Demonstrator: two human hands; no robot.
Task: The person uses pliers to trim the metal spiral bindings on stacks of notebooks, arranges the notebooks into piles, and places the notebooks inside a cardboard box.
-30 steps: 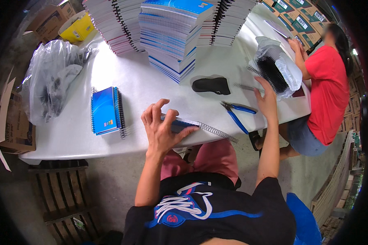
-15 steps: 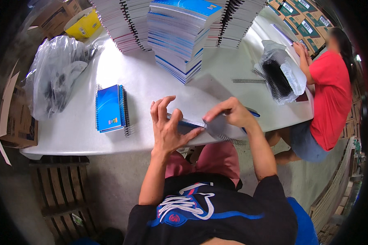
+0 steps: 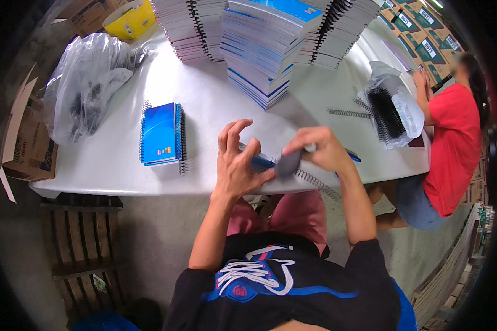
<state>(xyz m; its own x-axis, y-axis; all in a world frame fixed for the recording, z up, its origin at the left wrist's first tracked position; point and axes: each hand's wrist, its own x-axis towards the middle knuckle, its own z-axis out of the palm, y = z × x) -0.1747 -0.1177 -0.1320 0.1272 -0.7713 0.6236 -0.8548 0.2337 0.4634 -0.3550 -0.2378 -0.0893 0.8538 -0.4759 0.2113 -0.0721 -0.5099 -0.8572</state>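
Observation:
My left hand (image 3: 236,160) grips a small blue-covered notebook (image 3: 263,161) near the table's front edge, thumb along its near side and fingers curled over it. Against the notebook's right end is my right hand (image 3: 321,149), fingers curled and partly blurred; what they pinch is hard to make out. Below these fingers shows a dark grey, blurred flat shape (image 3: 287,164). From beside it a loose wire spiral coil (image 3: 316,183) trails right, over the table edge. Left of my hands lies a small stack of blue spiral notebooks (image 3: 161,134).
A tall stack of blue-covered pads (image 3: 259,55) stands at the back, between spiral-bound stacks (image 3: 185,30). At right are a plastic bag of black coils (image 3: 389,113), a blue pen (image 3: 353,156) and a person in red (image 3: 453,138). A clear plastic bag (image 3: 83,83) lies left.
The view has shifted, moving the table's things rightward in the picture. My right hand has turned at the notebook's end, and the trailing coil shows more clearly. My left hand keeps its grip.

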